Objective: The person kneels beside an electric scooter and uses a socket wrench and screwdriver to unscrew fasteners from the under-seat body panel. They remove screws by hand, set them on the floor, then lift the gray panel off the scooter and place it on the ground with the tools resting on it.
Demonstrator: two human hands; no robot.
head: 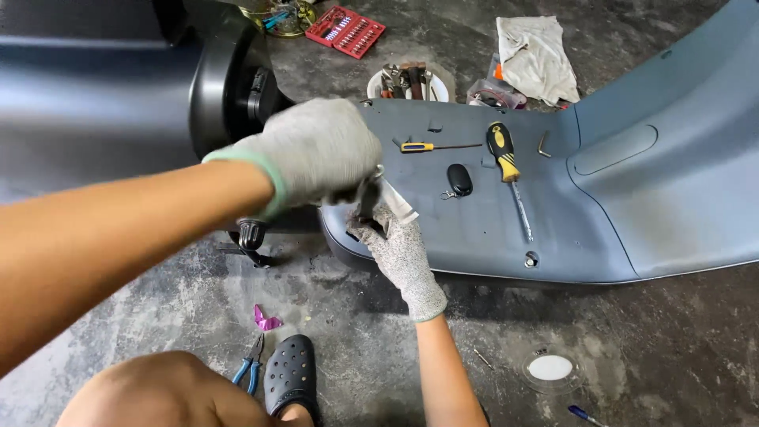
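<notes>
Both my hands wear grey knit gloves and meet over the near left end of a grey-blue scooter body panel (601,198) lying on the floor. My left hand (316,150) is closed from above on a small whitish strip (398,202). My right hand (391,237) reaches up from below and pinches the same piece together with a dark part; what that part is stays hidden by the fingers.
On the panel lie a large yellow-black screwdriver (506,162), a thin small screwdriver (435,146), a black key fob (458,179) and an angled key (544,145). Behind are a red bit set (345,30), a white tool cup (407,81) and a rag (536,55). Blue pliers (249,368), a clear lid (551,368), my clog (291,379) lie near.
</notes>
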